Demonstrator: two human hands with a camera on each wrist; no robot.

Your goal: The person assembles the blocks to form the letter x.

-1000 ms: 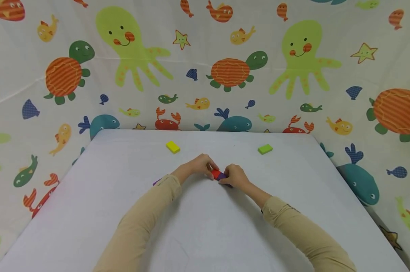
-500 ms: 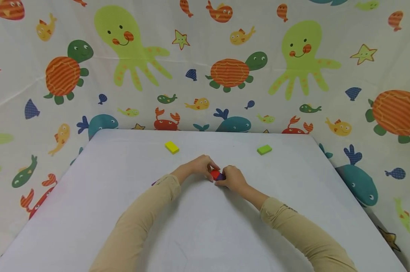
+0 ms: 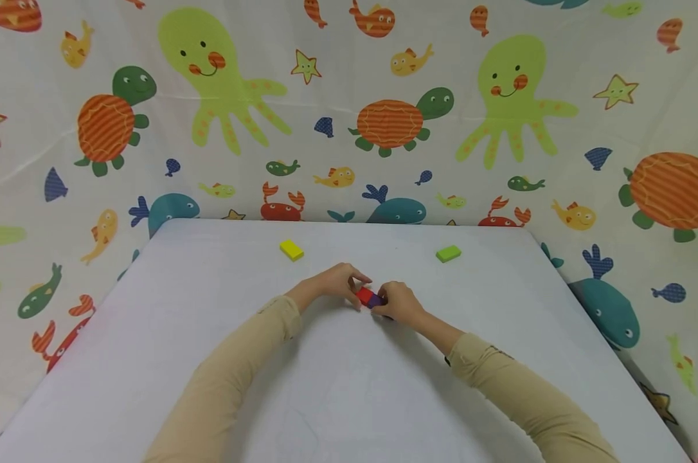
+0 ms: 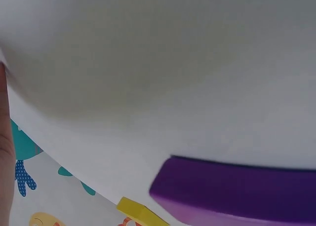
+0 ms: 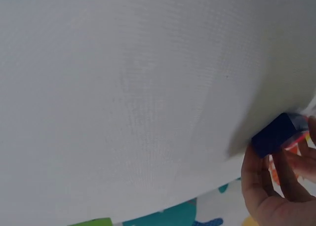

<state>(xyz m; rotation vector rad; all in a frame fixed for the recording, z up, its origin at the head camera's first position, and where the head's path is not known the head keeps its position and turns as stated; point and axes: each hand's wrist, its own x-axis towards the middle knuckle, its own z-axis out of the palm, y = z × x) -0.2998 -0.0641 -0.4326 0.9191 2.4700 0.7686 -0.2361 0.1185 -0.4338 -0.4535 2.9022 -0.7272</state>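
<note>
In the head view a red block point(image 3: 365, 295) and a dark purple block point(image 3: 376, 301) sit end to end at the middle of the white table. My right hand point(image 3: 403, 303) pinches the dark purple block between thumb and fingers. The right wrist view shows this block point(image 5: 273, 135) as dark blue at the fingertips. My left hand point(image 3: 336, 283) is around the red block's left end, index finger and thumb spread apart. Whether the thumb still touches the block I cannot tell. Only one finger point(image 4: 5, 152) of the left hand shows in the left wrist view.
A yellow block point(image 3: 292, 250) lies at the back left of the table point(image 3: 349, 386), and a green block point(image 3: 448, 253) at the back right. Another purple block point(image 4: 237, 191) shows close up in the left wrist view. Behind the table hangs a sea-animal curtain point(image 3: 326, 64).
My left fingers have spread, and more of the red block shows. The right hand shifted slightly left, then back, still pinching the dark purple block. The left sleeve now hides the other purple block.
</note>
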